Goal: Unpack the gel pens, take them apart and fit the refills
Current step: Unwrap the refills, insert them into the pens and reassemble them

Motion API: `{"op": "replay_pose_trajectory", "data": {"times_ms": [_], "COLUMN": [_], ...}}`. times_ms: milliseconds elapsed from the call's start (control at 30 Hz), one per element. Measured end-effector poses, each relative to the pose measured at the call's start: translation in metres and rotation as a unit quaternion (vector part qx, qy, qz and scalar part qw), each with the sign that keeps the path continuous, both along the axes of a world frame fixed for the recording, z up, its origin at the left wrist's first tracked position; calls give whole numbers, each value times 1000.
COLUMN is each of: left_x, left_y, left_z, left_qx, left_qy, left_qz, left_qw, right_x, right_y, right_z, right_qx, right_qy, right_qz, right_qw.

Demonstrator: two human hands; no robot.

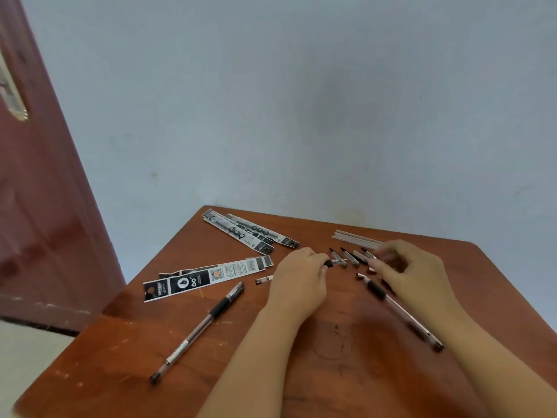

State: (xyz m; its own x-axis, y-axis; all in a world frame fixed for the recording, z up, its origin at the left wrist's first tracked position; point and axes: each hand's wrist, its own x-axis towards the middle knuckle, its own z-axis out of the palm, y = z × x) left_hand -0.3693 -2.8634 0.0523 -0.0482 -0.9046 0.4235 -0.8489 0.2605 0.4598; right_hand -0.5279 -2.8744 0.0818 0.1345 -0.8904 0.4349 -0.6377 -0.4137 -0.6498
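Note:
My left hand [300, 280] grips a gel pen's front section [333, 262] by its black grip, tip pointing right. My right hand [413, 268] hovers, blurred, with curled fingers over several pen caps and tips [351, 257] lying in a row; whether it holds anything is unclear. A capless pen [199, 330] lies on the brown table [120, 357] at the left. Another pen barrel [401, 312] lies under my right forearm. Clear refill tubes [355, 238] sit at the back right. A small clear piece [264, 279] lies left of my left hand.
Two opened black-and-white pen packets [208, 277] lie left of centre, and more packets [250, 232] sit at the table's back left. A pale wall stands behind the table. A dark red door [39, 206] is at the left.

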Motion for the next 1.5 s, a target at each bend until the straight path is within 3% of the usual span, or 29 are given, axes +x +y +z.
{"op": "replay_pose_trajectory", "data": {"times_ms": [200, 333, 833, 1500], "left_x": [-7, -11, -13, -16], "left_y": [2, 1, 3, 6], "left_z": [-2, -4, -6, -4], "left_qx": [-1, 4, 8, 3], "left_qy": [-9, -14, -4, 14], "left_qz": [-40, -65, -78, -117], "left_qw": [999, 998, 997, 993], "right_x": [-13, -12, -13, -15], "right_y": [1, 0, -1, -5], "right_z": [-27, -28, -32, -38], "right_qx": [-27, -10, -10, -23], "right_qy": [15, -28, -69, -34], "right_qz": [-3, 7, 1, 86], "right_qw": [1000, 1000, 998, 995]}}
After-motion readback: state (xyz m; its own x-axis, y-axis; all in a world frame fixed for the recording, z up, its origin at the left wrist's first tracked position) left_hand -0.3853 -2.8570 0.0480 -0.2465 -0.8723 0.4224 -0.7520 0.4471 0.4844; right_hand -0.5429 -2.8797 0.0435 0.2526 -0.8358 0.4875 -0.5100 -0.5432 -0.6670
